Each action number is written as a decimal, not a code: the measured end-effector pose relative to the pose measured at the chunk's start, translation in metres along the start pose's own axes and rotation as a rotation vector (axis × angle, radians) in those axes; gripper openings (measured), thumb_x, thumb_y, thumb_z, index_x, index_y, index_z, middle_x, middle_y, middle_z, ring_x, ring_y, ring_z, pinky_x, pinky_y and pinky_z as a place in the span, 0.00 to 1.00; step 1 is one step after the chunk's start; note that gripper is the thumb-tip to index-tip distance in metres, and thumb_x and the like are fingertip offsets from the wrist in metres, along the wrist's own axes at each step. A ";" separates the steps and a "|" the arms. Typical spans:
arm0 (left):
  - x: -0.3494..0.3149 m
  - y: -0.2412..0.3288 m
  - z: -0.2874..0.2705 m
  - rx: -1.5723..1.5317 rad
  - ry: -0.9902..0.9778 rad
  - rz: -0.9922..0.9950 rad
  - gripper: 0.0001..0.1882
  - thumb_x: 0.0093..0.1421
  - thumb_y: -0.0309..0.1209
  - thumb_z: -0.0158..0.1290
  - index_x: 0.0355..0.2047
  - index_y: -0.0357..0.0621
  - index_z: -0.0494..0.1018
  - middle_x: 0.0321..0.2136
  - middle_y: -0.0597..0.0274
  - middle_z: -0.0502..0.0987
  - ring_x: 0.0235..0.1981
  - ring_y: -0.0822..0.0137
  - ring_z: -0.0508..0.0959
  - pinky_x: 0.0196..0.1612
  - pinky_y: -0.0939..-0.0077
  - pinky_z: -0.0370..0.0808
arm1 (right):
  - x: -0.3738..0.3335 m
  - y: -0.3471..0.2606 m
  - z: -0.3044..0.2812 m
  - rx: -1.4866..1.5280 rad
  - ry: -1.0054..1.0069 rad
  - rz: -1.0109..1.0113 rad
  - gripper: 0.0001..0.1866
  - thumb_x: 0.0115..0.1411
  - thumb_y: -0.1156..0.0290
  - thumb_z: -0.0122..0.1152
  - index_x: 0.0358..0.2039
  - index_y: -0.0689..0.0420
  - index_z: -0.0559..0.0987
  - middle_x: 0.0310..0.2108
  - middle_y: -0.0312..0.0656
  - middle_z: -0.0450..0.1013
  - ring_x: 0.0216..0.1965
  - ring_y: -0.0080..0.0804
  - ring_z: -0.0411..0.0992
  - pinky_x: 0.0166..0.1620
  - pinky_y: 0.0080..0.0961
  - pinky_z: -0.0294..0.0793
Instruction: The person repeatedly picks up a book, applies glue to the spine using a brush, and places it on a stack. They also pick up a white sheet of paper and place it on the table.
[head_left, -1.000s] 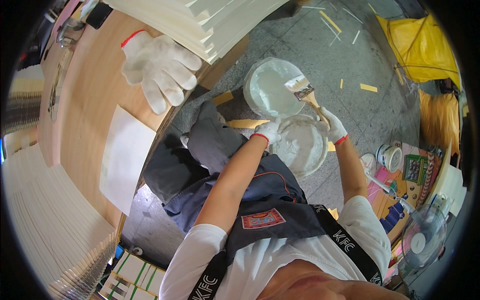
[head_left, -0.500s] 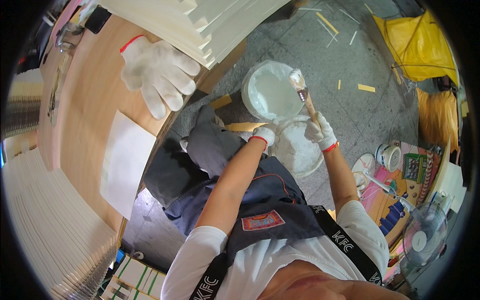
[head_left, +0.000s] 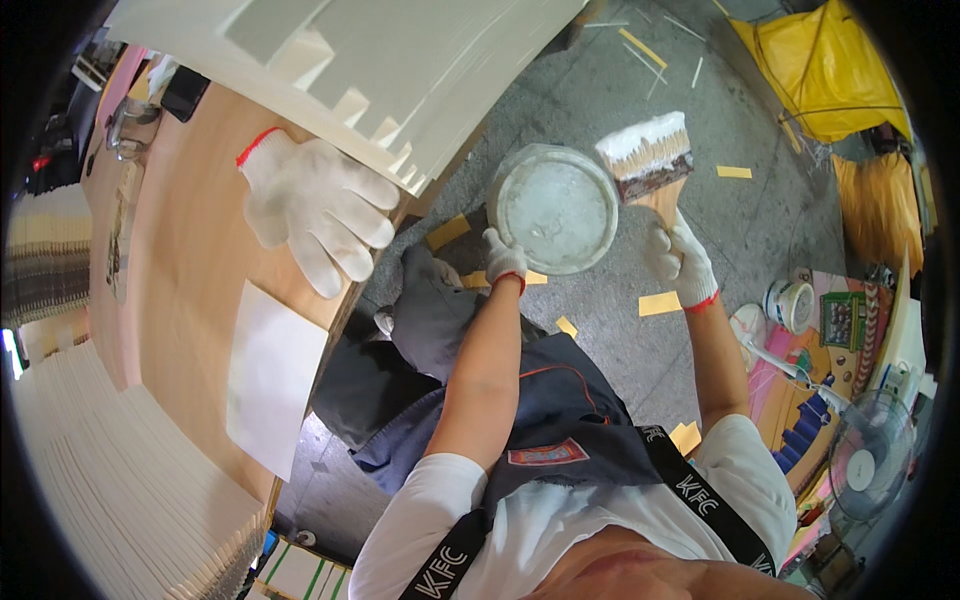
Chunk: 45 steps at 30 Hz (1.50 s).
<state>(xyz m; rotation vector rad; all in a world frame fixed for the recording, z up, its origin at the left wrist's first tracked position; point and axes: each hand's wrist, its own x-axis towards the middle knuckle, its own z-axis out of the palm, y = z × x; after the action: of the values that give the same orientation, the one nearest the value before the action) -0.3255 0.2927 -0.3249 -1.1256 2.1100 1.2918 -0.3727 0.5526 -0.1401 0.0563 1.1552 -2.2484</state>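
Note:
My left hand [head_left: 505,258], in a white knit glove with a red cuff, grips the near-left edge of a round, whitish lid [head_left: 556,210]. The lid lies over the bucket on the floor and hides its contents; whether it is seated on the rim I cannot tell. In my gloved right hand [head_left: 684,265] is the wooden handle of a wide paintbrush [head_left: 645,155], held up to the right of the lid. Thick white paste covers its bristle tips.
On the left, a wooden table [head_left: 180,260] bears a spare white glove [head_left: 318,205], a white sheet [head_left: 275,375] and stacked pale boards [head_left: 130,470]. Yellow paper scraps [head_left: 658,303] lie on the grey floor. At right are a fan [head_left: 870,465], a small tub [head_left: 788,305] and a yellow sack [head_left: 815,75].
My left hand has moved the lid away from me, over the bucket's opening. My right hand has shifted right, and the brush has turned its broad face into view.

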 end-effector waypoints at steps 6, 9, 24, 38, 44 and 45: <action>0.040 -0.023 0.015 -0.159 0.238 0.078 0.50 0.60 0.48 0.58 0.71 0.44 0.42 0.61 0.33 0.64 0.62 0.42 0.67 0.63 0.59 0.64 | 0.007 -0.020 0.038 0.000 -0.075 0.056 0.24 0.63 0.59 0.61 0.55 0.53 0.67 0.27 0.33 0.69 0.14 0.15 0.61 0.15 0.15 0.61; -0.012 0.021 -0.023 -0.272 0.197 0.426 0.40 0.62 0.38 0.57 0.67 0.36 0.49 0.64 0.37 0.61 0.65 0.44 0.63 0.64 0.62 0.61 | 0.024 -0.036 0.057 -0.039 -0.040 -0.231 0.18 0.68 0.57 0.52 0.52 0.53 0.67 0.28 0.36 0.69 0.18 0.17 0.62 0.19 0.15 0.60; -0.277 0.392 -0.409 0.969 -0.028 1.003 0.19 0.63 0.30 0.54 0.54 0.41 0.73 0.40 0.63 0.74 0.40 0.69 0.69 0.51 0.76 0.65 | 0.104 -0.086 0.135 -1.717 0.178 -0.900 0.23 0.66 0.58 0.54 0.61 0.31 0.68 0.34 0.42 0.71 0.29 0.44 0.76 0.31 0.35 0.78; -0.283 0.430 -0.398 1.063 -0.274 0.828 0.20 0.61 0.38 0.58 0.45 0.46 0.60 0.56 0.60 0.64 0.56 0.73 0.62 0.55 0.80 0.60 | 0.137 -0.075 0.110 -1.194 0.092 -1.059 0.23 0.66 0.66 0.57 0.62 0.42 0.70 0.44 0.46 0.75 0.42 0.46 0.76 0.47 0.34 0.76; -0.274 0.427 -0.404 1.130 -0.222 0.783 0.44 0.61 0.43 0.59 0.73 0.61 0.49 0.34 0.68 0.66 0.41 0.71 0.64 0.51 0.79 0.61 | 0.105 -0.083 0.147 -0.690 0.164 -0.944 0.24 0.68 0.64 0.54 0.63 0.51 0.68 0.57 0.47 0.72 0.57 0.43 0.73 0.58 0.32 0.71; -0.273 0.427 -0.404 1.126 -0.224 0.778 0.44 0.60 0.43 0.59 0.73 0.60 0.49 0.34 0.68 0.65 0.40 0.71 0.64 0.51 0.79 0.61 | 0.099 -0.106 0.176 -0.642 0.189 -0.869 0.24 0.68 0.64 0.54 0.63 0.52 0.67 0.58 0.49 0.72 0.56 0.46 0.73 0.58 0.34 0.71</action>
<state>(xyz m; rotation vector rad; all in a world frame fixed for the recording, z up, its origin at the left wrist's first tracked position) -0.4893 0.1557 0.2873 0.3151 2.5377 0.2160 -0.4699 0.4176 0.0166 -0.6082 2.2782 -2.4389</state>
